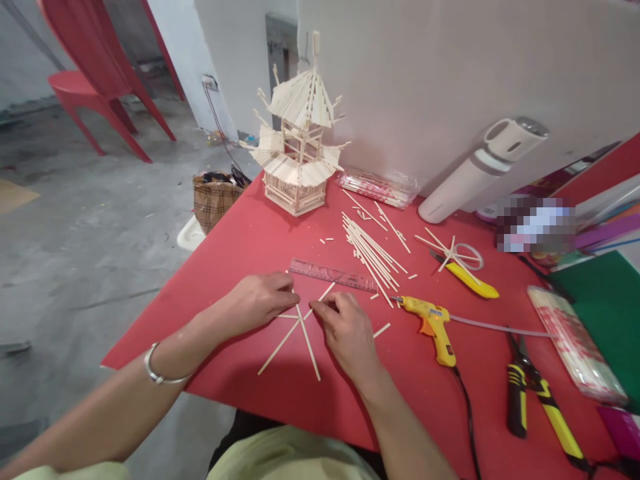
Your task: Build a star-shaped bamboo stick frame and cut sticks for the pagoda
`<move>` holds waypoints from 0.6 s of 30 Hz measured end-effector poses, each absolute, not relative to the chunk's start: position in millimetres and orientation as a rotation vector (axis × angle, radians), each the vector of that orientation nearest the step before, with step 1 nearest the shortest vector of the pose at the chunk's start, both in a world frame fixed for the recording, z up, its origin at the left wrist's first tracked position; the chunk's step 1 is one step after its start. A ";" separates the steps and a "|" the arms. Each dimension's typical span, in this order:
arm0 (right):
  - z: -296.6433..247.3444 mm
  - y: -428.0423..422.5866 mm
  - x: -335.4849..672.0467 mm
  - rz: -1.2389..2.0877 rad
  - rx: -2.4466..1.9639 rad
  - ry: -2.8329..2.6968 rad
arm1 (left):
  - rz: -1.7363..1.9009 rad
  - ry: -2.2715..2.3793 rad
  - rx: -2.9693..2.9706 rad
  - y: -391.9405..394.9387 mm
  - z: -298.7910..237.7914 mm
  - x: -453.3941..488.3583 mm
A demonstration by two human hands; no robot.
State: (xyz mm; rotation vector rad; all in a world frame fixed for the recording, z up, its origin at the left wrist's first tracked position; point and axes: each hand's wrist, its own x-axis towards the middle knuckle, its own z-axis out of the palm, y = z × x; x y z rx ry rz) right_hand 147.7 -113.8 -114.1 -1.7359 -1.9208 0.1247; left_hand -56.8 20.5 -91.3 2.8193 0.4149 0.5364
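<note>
On the red tabletop between my hands lies a star of thin wooden sticks [309, 341], crossed near one middle point. My left hand [263, 303], a silver bangle on its wrist, has its fingers closed on the stick pointing up and left. Thumb and fingers of my right hand [345, 323] pinch the stick that slants up and right. One short stick reaches left beneath my left fingers, partly hidden. A loose stick [382, 331] rests beside my right hand. Just beyond both hands is a clear ruler [333, 275].
A stick-built pagoda [300, 147] stands at the back. Loose sticks [373, 250], a yellow glue gun [433, 323], a yellow utility knife [473, 279], a second stick star [451, 252], cutters [533, 383] and a white bottle [465, 187] occupy the right side.
</note>
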 end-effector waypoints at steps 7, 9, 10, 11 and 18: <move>-112.6 -113.3 147.5 0.120 -1.729 -1.914 | 0.457 0.409 2.943 18.5 -91.0 -57.0; -112.3 -113.4 147.5 0.119 -1.728 -1.913 | 0.451 0.399 2.945 18.9 -91.7 -57.0; -112.3 -113.4 147.5 0.118 -1.731 -1.915 | 0.449 0.397 2.942 19.0 -92.1 -57.1; -112.4 -113.4 147.5 0.118 -1.735 -1.918 | 0.444 0.401 2.937 19.2 -92.3 -57.2; -109.7 -113.2 147.0 0.109 -1.745 -1.915 | 0.456 0.404 2.908 18.9 -92.1 -56.4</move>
